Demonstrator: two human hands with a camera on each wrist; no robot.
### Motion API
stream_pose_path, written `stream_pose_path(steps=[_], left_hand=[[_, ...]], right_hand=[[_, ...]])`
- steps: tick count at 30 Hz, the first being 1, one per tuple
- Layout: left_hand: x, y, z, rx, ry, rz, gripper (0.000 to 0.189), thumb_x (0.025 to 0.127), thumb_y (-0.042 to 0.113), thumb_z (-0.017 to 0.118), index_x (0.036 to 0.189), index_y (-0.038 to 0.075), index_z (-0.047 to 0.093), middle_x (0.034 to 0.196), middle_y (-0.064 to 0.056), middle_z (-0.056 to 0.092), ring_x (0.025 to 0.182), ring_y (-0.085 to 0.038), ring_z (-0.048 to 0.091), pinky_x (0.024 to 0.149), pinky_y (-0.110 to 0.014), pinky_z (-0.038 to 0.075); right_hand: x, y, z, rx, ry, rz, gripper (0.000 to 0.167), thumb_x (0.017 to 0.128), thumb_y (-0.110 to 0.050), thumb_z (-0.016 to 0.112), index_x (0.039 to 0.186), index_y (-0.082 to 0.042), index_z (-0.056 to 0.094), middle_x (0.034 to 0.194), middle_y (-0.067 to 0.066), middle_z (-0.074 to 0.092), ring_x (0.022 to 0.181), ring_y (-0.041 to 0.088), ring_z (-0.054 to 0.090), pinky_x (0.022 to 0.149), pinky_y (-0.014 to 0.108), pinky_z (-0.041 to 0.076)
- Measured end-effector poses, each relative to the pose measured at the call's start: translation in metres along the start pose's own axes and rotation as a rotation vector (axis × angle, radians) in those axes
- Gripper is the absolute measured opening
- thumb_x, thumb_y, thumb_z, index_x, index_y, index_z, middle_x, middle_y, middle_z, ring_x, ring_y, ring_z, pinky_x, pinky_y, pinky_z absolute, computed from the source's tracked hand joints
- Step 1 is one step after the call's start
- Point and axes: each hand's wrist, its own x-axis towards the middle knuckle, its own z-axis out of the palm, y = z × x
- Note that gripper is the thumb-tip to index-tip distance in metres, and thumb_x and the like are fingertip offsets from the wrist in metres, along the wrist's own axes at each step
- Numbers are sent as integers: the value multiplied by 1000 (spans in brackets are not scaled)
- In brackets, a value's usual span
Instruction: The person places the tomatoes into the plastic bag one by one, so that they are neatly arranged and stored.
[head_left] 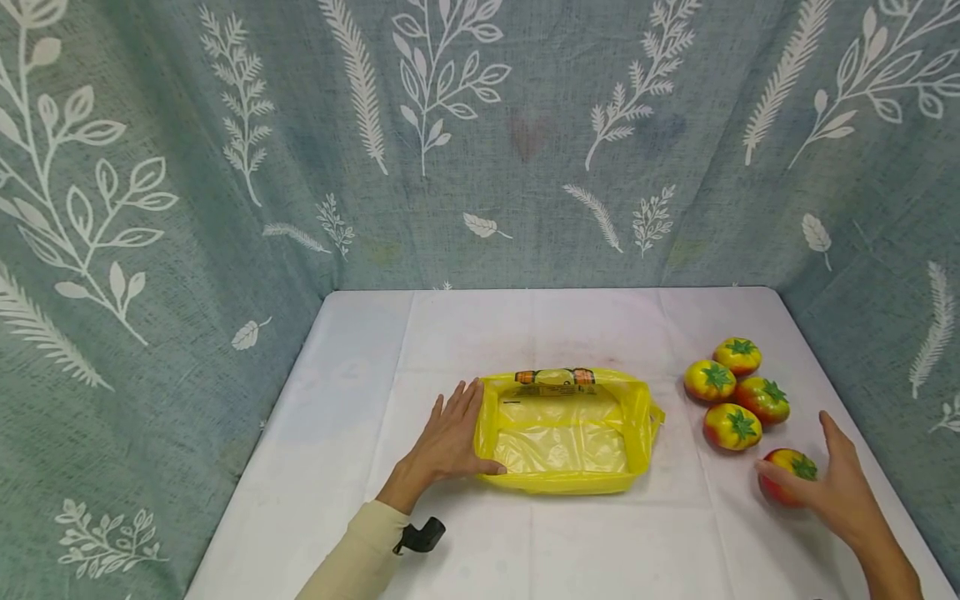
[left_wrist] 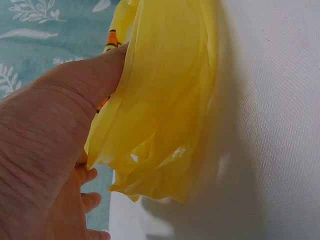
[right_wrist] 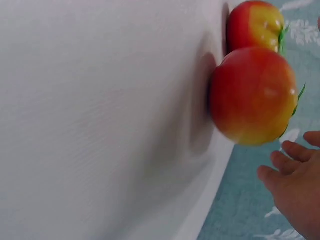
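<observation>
A yellow plastic bag lies on the table with its mouth spread wide in a box shape and printing along its far rim. At its left end rests my left hand, fingers straight and spread along the outside, thumb over the near left corner of the rim. In the left wrist view the thumb tip is hidden behind the yellow plastic. My right hand is beside the nearest red-and-yellow tomato, thumb and fingers apart, the thumb overlapping it in the head view. That tomato shows a green leafy top.
Several more tomatoes with green tops are clustered to the right of the bag. A white cloth covers the table. Green-blue leaf-patterned curtains hang around its back and sides. A black wrist device is on the left forearm.
</observation>
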Motion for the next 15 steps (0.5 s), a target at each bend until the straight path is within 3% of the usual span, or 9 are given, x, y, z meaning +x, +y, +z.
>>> stream_pose_path(steps=[15], left_hand=[[-2, 1, -2, -7, -6, -13, 139, 67, 78, 76, 162, 2, 8, 169, -13, 9, 155, -31, 8, 121, -59, 9]], right_hand=[[0, 26, 5, 116, -100, 71, 123, 92, -46, 72, 152, 5, -22, 155, 42, -14, 142, 63, -3, 107, 75, 15]])
